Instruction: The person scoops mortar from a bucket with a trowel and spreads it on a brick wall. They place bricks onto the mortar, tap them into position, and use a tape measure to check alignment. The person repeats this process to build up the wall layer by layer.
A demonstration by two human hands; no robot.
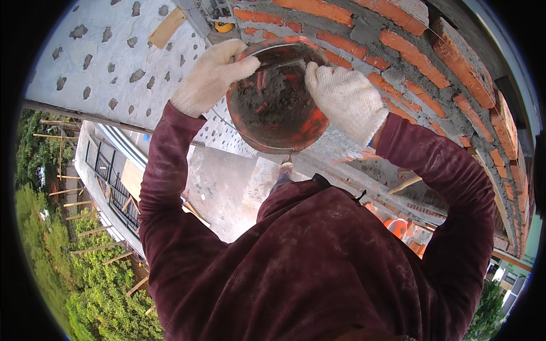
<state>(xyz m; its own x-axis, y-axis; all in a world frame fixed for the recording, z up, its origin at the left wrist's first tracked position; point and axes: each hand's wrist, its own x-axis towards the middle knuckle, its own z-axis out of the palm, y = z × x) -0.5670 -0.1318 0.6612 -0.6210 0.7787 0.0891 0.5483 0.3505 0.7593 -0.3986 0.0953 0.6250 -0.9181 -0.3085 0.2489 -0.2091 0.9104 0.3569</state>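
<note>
Between my hands is a round orange-red bucket (316, 124), its sides smeared with grey mortar. Wet mortar (272, 98) lies inside it. My left hand (211, 78), in a pale knitted work glove, is closed on the bucket's upper left rim, with the thumb reaching over the edge. On the right side, my gloved right hand (347, 103) has its fingers curled at the rim. A thin pale edge crosses the bucket's mouth between the hands; I cannot tell whether it is a handle or a tool.
A brick wall (412, 57) with rough mortar joints curves along the right. At upper left stands a pale panel (122, 57) dotted with grey patches. Below are a concrete floor (219, 176) and another orange bucket (396, 227). Wooden poles and trees (108, 278) lie beyond the left edge.
</note>
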